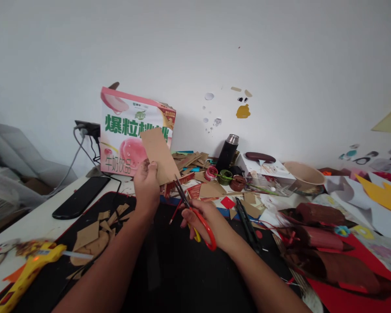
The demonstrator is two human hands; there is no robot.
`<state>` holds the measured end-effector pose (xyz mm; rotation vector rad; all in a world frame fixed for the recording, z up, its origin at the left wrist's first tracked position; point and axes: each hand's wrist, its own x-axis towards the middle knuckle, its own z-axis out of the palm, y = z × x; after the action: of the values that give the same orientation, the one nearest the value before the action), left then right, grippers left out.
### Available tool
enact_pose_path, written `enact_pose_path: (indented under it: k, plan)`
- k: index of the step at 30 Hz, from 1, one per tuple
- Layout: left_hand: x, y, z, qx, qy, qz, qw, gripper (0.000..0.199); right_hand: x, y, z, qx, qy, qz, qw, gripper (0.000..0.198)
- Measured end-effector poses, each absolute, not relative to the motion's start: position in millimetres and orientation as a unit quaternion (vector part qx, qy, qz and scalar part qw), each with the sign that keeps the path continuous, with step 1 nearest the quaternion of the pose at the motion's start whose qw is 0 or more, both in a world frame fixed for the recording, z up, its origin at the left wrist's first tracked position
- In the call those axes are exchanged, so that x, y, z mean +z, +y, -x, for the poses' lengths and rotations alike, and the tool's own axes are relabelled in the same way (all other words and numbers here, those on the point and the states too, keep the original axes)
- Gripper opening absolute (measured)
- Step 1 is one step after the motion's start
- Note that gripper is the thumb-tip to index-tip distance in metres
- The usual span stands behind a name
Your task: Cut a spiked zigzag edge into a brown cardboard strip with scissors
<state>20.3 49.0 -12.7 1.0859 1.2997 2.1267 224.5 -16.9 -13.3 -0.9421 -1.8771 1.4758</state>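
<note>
My left hand [147, 184] is closed on the left edge of a flat tan piece of cardboard [159, 154], held up tilted over the desk. In my right hand [208, 217] are scissors [200, 226] with red and yellow handles. Their dark blades point up and left and meet the cardboard's lower right corner; whether they are cutting into it I cannot tell. Beneath both hands lies a black mat [182, 274]. Cardboard scraps [87, 234] lie in a loose pile left of my left forearm.
A yellow glue gun [32, 269] and a phone [81, 198] lie on the left. Behind stand a printed drink carton [117, 148], a black flask [227, 152] and small paint jars [224, 177]. To the right are a black utility knife [247, 226] and brown boat-like models [332, 261].
</note>
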Motion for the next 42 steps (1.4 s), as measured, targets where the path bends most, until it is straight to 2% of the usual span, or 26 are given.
enact_pose_path:
  k: [10, 14, 25, 42]
  plan:
    - [1, 34, -37, 0.745, 0.47, -0.399, 0.256, 0.034, -11, -20, -221, 0.552, -0.706, 0.354, 0.268, 0.05]
    - [7, 28, -45, 0.729, 0.476, -0.43, 0.239, 0.029, -16, -18, -222, 0.546, -0.708, 0.35, 0.279, 0.051]
    - [4, 22, -50, 0.684, 0.498, -0.493, 0.204, 0.033, -18, -15, -223, 0.562, -0.688, 0.354, 0.293, 0.049]
    - [6, 17, -57, 0.669, 0.505, -0.52, 0.164, 0.028, -12, -17, -223, 0.575, -0.662, 0.393, 0.278, 0.05]
